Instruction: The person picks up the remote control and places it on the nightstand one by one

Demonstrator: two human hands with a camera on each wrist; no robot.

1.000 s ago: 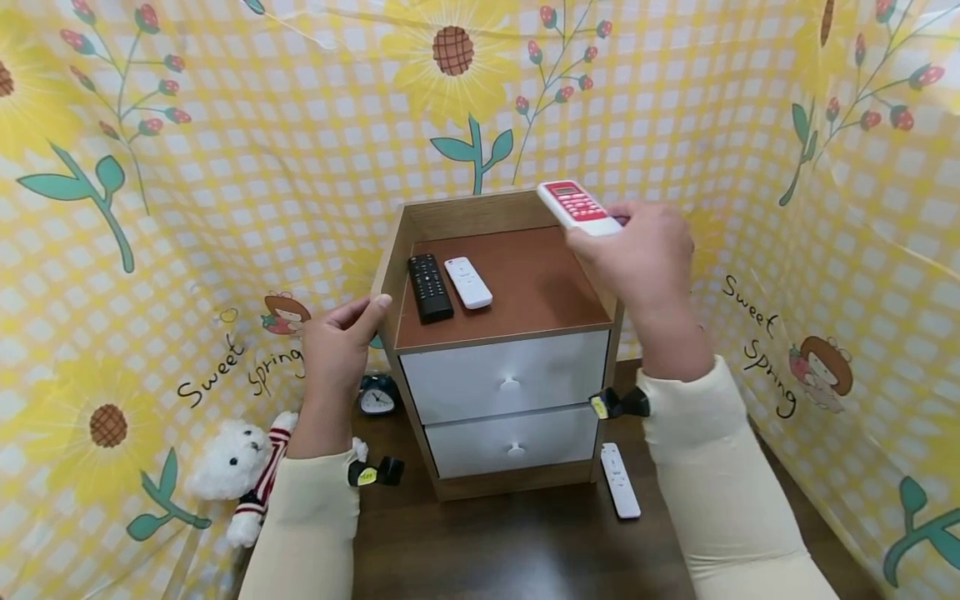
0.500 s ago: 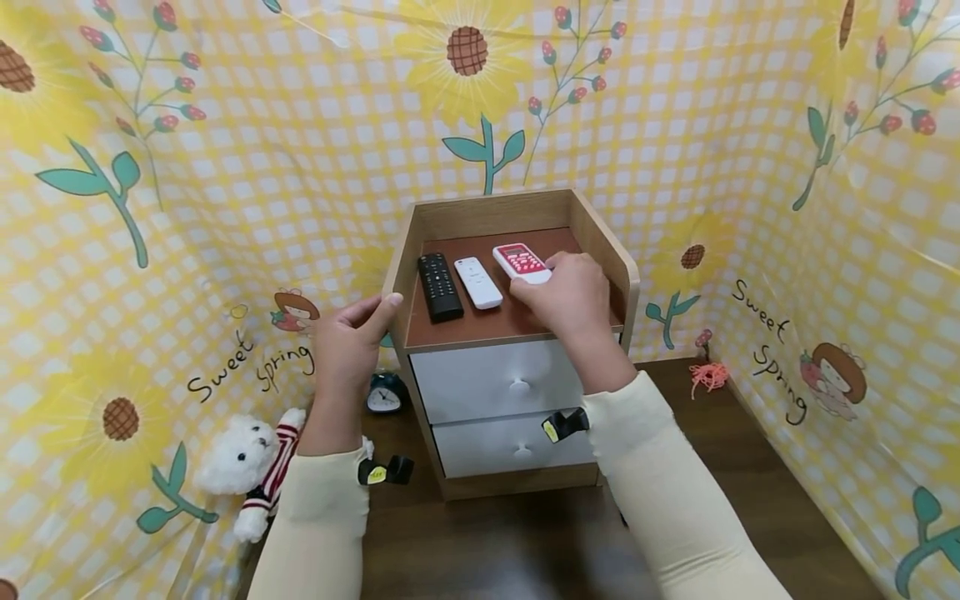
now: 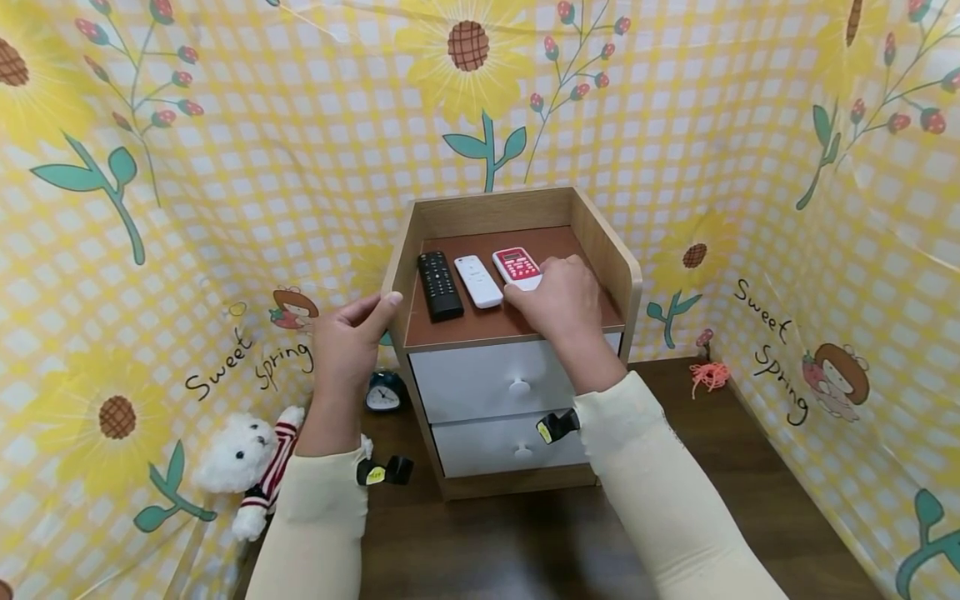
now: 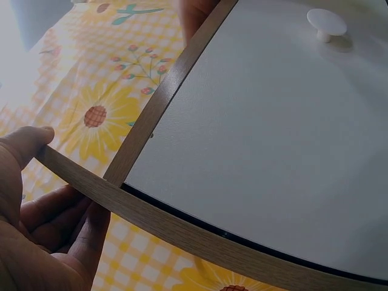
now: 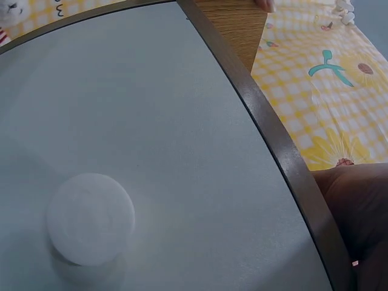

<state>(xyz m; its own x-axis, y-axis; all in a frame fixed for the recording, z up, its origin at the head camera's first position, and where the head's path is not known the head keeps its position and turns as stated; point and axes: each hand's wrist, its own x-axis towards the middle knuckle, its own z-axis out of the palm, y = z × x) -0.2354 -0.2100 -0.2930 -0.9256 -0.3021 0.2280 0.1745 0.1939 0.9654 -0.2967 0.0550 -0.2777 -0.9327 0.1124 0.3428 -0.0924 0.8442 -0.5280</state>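
Right hand [image 3: 561, 302] partly hides the red-faced remote [image 3: 516, 265] (its near end)

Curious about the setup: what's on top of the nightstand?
A black remote, a white remote and a red-faced remote. The right hand hides part of the last; anything beneath is covered.

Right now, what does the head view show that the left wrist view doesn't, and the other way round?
Only the head view: the black remote, the white remote, the red-and-white remote held by the right hand, the plush toy and the clock.
Only the left wrist view: the palm side of the left hand.
Both: the left hand gripping the side panel, a white drawer front, its knob and the sunflower cloth.
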